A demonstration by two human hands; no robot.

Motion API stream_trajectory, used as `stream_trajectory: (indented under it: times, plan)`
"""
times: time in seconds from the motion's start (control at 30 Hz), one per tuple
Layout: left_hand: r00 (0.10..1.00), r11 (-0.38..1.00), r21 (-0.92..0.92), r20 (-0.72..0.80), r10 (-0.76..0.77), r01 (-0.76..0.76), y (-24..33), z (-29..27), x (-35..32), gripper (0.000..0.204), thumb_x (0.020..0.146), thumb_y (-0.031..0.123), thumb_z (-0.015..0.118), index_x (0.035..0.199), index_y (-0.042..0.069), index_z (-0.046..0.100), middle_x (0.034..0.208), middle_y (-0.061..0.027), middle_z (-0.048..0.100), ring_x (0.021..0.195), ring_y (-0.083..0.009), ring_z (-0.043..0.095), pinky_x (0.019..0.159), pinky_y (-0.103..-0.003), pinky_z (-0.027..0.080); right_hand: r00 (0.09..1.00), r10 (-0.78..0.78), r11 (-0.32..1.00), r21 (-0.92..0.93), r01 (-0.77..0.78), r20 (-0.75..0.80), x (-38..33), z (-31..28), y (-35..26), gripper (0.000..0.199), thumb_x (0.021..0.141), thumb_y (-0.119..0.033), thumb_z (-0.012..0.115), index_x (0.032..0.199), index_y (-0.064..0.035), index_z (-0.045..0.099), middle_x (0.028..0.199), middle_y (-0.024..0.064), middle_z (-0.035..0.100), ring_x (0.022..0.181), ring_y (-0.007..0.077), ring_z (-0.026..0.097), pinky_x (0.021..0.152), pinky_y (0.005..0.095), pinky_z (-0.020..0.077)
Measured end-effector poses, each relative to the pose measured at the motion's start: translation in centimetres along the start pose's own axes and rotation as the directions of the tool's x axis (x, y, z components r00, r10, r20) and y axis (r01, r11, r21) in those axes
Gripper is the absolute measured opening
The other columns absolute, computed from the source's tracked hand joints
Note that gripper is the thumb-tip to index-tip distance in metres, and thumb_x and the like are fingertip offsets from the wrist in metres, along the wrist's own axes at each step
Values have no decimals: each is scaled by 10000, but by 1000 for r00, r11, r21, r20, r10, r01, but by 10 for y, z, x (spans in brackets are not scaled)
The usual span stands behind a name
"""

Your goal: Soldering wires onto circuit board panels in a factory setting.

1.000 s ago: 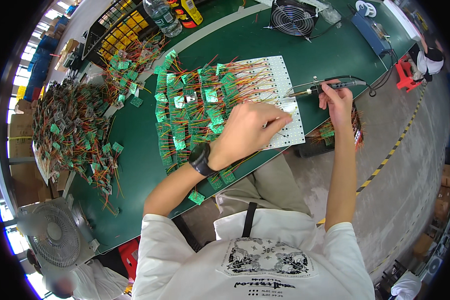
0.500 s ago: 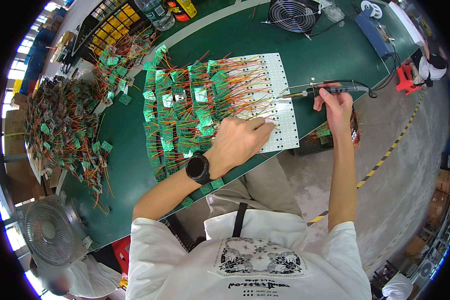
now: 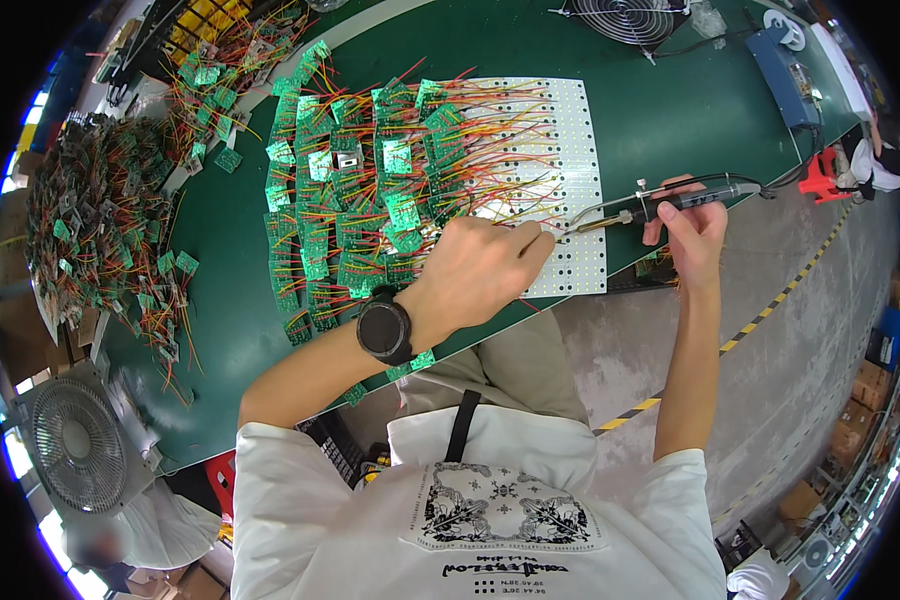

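In my right hand [image 3: 692, 235] is a soldering iron [image 3: 678, 203] with a thin feed tube along it. Its tip points left and reaches the right part of a white perforated board [image 3: 576, 130]. My left hand [image 3: 482, 262], palm down, is pinched over the board's near part, close to the iron's tip; what its fingertips hold is hidden. Rows of small green circuit boards [image 3: 315, 225] lie left of the white board. Their red and yellow wires [image 3: 505, 140] spread across it, and my left hand covers some of them.
A large heap of wired circuit boards [image 3: 100, 220] lies at the left. A round fan guard [image 3: 625, 20] and a blue box [image 3: 782, 75] stand at the back. The iron's cable [image 3: 785, 178] runs right. A floor fan [image 3: 78, 440] stands at lower left.
The view has shifted. The soldering iron now tilts more, its tip lower and nearer my left fingers, and my right hand has come lower. My left hand stays pinched over the white board.
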State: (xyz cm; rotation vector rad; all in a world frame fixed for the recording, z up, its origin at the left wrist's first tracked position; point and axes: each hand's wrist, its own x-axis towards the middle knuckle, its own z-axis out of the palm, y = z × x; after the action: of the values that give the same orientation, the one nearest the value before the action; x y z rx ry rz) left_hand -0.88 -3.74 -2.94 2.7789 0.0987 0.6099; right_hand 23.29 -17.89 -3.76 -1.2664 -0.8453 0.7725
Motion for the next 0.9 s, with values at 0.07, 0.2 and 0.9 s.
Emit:
stream_trajectory:
  times: [0.07,0.2,0.9]
  plan:
    - [1000,1000,8,-1,6,-6,1,2,2,171,728,96,629,891,48,617,678,-37,522,494,-186,548,420,-323,410,1000,7,1000,21,-7,-14,-2,-4,3,190,830,-31,622,968,92,577,688,121,612,509,169,585,474,257,463]
    - [1000,1000,-2,5,-3,3,0,2,1,171,722,97,617,886,47,614,680,-39,520,491,-183,547,417,-321,407,999,-2,1000,20,3,-34,-2,-3,3,191,835,-31,617,969,98,573,671,122,611,496,171,583,466,257,462]
    - [1000,999,41,19,8,-8,2,1,1,197,712,117,586,891,37,609,698,-38,545,506,-181,561,424,-315,425,1000,1,999,-46,-1,10,-3,-5,6,207,847,-55,623,981,91,564,723,113,586,503,173,557,455,259,437]
